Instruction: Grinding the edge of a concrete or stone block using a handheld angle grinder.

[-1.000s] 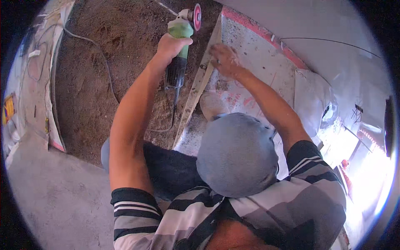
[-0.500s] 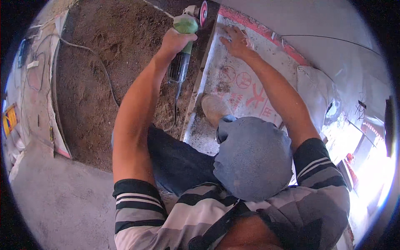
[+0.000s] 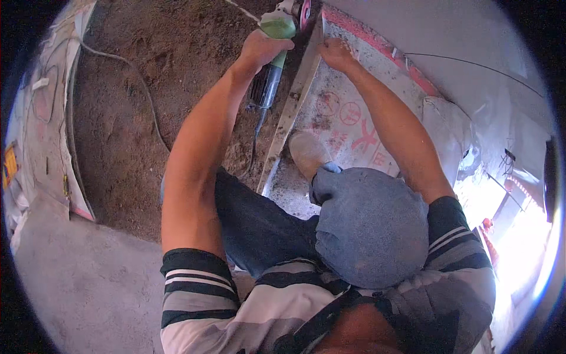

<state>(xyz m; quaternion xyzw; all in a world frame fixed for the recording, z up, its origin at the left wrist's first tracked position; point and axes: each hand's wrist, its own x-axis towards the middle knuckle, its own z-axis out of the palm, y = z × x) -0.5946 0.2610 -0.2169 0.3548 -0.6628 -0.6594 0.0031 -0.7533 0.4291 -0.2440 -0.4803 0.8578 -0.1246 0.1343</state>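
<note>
My left hand [image 3: 262,50] is wrapped round the green body of an angle grinder [image 3: 277,26]. Its pinkish disc [image 3: 305,15] stands beside the far left corner of a white board [image 3: 330,138], apart from it or touching, I cannot tell. Curled over that board's left edge, near the same corner, is my right hand [image 3: 338,55], its fingertips partly hidden. A pale strip [image 3: 295,97] runs along this edge. Red markings and dirt cover the board, and my shoe [image 3: 308,154] rests on it.
Loose brown soil [image 3: 130,130] spreads to the left, with the grey cord [image 3: 144,88] lying across it. Another board [image 3: 65,135] edges the soil on the far left. A grey wall [image 3: 471,35] rises on the right, and a grey floor [image 3: 100,271] lies nearer.
The grinder has moved right and farther away, closer to the board's corner. My right hand has gone from lying spread on the board to curling over its left edge.
</note>
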